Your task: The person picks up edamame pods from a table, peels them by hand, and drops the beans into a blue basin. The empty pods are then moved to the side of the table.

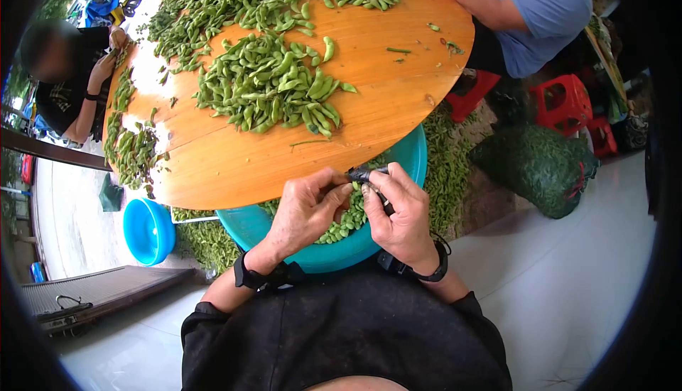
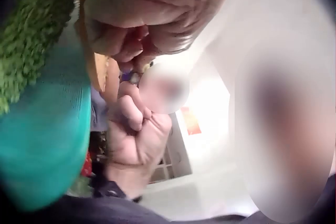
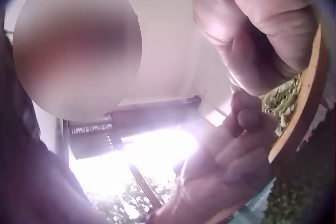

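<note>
Fingertips of the left hand (image 1: 304, 210) and the right hand (image 1: 401, 217) come together over a teal basin (image 1: 415, 160), at the table's near edge. Between the thumbs shows a small part of a green soybean pod (image 1: 356, 186), pinched from both sides and mostly hidden by the fingers. Dark wrapping (image 1: 361, 174) covers a finger of the right hand. Shelled green beans (image 1: 341, 229) lie in the basin below. Both wrist views show curled fingers meeting, the left hand (image 2: 157, 8) large at the top of the left wrist view.
Piles of green pods (image 1: 266, 85) lie on the round wooden table (image 1: 383, 57). A blue basin (image 1: 149, 231) stands on the floor at left, a filled mesh sack (image 1: 536, 171) and red stools (image 1: 561, 103) at right. Two other people sit at the table.
</note>
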`<control>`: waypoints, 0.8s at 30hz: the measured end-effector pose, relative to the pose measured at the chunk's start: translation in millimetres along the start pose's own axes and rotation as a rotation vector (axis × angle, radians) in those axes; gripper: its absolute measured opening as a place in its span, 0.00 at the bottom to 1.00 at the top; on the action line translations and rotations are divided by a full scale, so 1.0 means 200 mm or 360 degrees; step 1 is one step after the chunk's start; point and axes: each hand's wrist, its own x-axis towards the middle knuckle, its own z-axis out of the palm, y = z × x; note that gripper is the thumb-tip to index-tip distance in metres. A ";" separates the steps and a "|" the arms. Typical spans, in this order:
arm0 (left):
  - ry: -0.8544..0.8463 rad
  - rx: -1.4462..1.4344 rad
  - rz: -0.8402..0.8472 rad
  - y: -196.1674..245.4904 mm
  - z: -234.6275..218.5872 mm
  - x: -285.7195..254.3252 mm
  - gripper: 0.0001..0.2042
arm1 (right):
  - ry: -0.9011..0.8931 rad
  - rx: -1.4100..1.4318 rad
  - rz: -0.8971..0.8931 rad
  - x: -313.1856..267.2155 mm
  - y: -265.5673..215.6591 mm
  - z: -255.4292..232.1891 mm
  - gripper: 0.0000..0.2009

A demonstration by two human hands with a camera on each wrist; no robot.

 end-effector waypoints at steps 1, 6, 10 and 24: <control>-0.0057 -0.0119 -0.0051 0.00 0.01 -0.01 0.10 | 0.0044 -0.0050 -0.0040 0.00 0.00 0.01 0.10; -0.0159 -0.0264 -0.0066 -0.01 0.00 -0.02 0.14 | -0.0079 0.0053 -0.0037 -0.01 0.01 0.00 0.09; -0.0092 -0.0003 -0.0050 -0.04 0.00 -0.02 0.12 | -0.0278 0.0643 0.0531 -0.03 0.05 -0.01 0.06; 0.0227 0.1175 0.0718 0.13 -0.18 0.12 0.10 | 0.0297 -0.0947 0.0262 -0.01 0.19 -0.53 0.11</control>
